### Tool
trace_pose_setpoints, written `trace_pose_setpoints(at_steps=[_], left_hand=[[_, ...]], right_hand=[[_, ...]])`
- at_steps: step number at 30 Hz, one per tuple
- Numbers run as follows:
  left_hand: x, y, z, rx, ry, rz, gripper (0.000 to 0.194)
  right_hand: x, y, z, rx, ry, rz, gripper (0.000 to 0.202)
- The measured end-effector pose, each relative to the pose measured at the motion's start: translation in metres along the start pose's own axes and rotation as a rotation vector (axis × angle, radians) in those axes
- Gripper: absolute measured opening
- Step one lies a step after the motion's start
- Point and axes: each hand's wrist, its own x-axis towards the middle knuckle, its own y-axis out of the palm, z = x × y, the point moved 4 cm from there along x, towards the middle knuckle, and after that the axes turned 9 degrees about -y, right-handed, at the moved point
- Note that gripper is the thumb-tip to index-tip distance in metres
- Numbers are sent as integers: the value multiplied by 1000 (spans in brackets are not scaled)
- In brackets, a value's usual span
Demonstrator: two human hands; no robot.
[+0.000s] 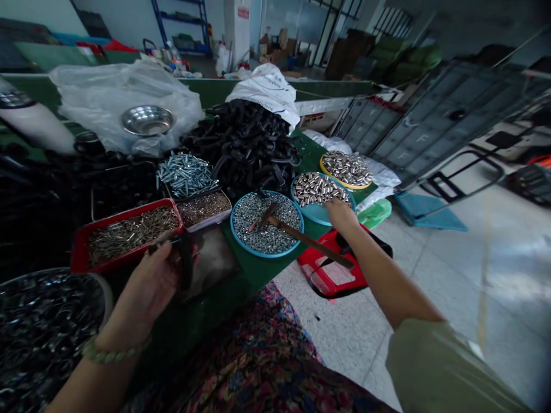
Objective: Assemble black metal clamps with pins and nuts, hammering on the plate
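My left hand (pixel 157 278) is closed around a curved black part (pixel 186 261), over a flat metal plate (pixel 213 258) and beside the red tray of thin metal pins (pixel 133 232). My right hand (pixel 340 213) reaches into the blue dish (pixel 321 215) of short metal cylinders (pixel 316 188); its fingertips are at the pieces, and what they hold, if anything, is hidden. Between the hands, a hammer (pixel 307 238) lies across a blue-rimmed dish (pixel 267 251) full of small metal nuts (pixel 247 215).
Behind are a heap of black parts (pixel 253 143), long silver screws (pixel 185 175), a metal bowl (pixel 147 120) on plastic and a yellow dish (pixel 365 185) of cylinders. A basin of black clips (pixel 43 332) stands front left. A red bag (pixel 331 275) is right of the table edge.
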Motion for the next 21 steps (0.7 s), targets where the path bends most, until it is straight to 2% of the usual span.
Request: trace_pose_setpoints(at_steps=[3, 6, 10, 13, 15, 18, 21], left_hand=[[2, 6, 7, -6, 92, -144, 58], [5, 12, 17, 11, 103, -120, 64], [3, 12, 24, 26, 116, -66, 62], [0, 9, 26, 55, 150, -95, 56], [-1, 7, 25, 86, 179, -120, 54], [-2, 3, 27, 80, 138, -138, 51], [-3, -2, 29, -8, 48, -160, 39]], right_hand=[[14, -2, -37, 144, 51, -18, 13], [23, 2, -47, 333, 108, -158, 10], [31, 13, -43, 683, 234, -405, 12], [38, 28, -30, 993, 295, -497, 10], [41, 36, -21, 1153, 319, -547, 16], [45, 40, -13, 1297, 355, -630, 19], [47, 34, -11, 1347, 370, -708, 24]])
